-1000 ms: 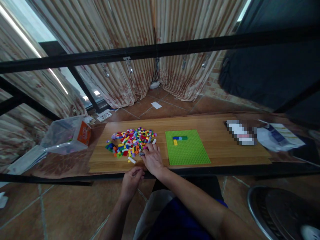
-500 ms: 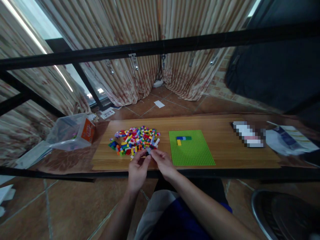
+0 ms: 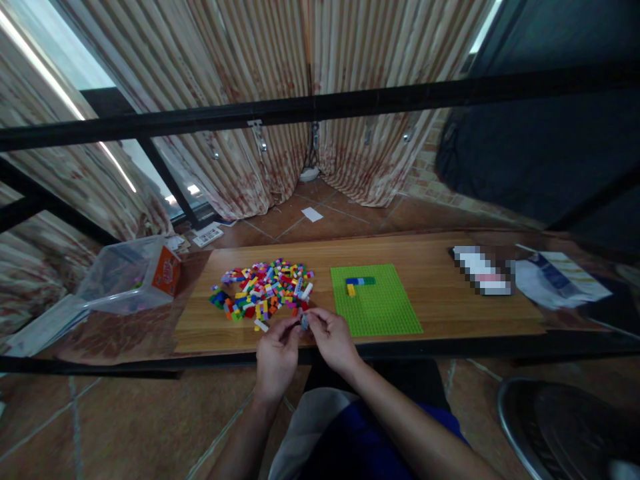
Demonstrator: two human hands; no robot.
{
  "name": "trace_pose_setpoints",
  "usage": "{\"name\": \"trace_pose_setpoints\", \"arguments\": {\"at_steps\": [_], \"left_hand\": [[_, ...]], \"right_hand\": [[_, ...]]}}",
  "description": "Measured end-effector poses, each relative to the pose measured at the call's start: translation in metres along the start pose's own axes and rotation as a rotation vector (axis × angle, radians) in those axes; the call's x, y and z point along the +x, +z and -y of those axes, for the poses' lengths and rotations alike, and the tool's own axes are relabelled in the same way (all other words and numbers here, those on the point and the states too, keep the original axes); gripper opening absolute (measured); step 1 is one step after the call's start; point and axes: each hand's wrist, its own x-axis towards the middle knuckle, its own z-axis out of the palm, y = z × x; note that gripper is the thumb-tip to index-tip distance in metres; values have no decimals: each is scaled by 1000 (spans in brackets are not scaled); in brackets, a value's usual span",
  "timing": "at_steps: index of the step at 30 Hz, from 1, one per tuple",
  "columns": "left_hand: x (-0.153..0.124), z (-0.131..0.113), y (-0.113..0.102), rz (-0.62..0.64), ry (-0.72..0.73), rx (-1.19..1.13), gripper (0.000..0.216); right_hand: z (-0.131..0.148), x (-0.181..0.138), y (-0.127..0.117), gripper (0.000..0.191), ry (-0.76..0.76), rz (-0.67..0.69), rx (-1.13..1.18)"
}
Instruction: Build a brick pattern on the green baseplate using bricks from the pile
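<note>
My left hand (image 3: 278, 348) and my right hand (image 3: 334, 339) meet at the table's near edge, both with fingers pinched. Between their fingertips is a small grey toy brick (image 3: 304, 322), partly covered by the fingers. Something dark shows beside it at the left fingertips, too small to make out. Just beyond my hands spreads a pile of mixed coloured toy bricks (image 3: 270, 287). To the right lies a green baseplate (image 3: 383, 310). A row of blue, light blue and green bricks (image 3: 361, 281) sits on it, with a yellow brick (image 3: 351, 291) at the row's left end, on the near side.
A clear plastic box (image 3: 120, 273) with an orange label stands left of the wooden board (image 3: 435, 307). A pixelated object (image 3: 483, 270) and some plastic packaging (image 3: 560, 280) lie to the right. A black bar (image 3: 350, 100) crosses beyond the table, before the curtains.
My hands have drawn back a little from the pile towards me, still pinching the grey brick. The whole view has shifted slightly. The bricks on the baseplate look the same.
</note>
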Motion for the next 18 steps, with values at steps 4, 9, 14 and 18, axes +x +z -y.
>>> {"name": "trace_pose_setpoints", "arguments": {"at_steps": [4,9,14,18], "left_hand": [[7,13,0,-23,29,63,24],[30,24,-15,-63,128,361,26],[50,32,-18,-51,246,601,28],[56,37,-16,-74,272,676,30]], "right_hand": [[-10,0,-8,33,110,-83,137],[-24,12,-59,33,97,-257,-55],[-26,27,-106,24,-12,-244,-600],[-27,38,-111,23,-47,-173,-727]]}}
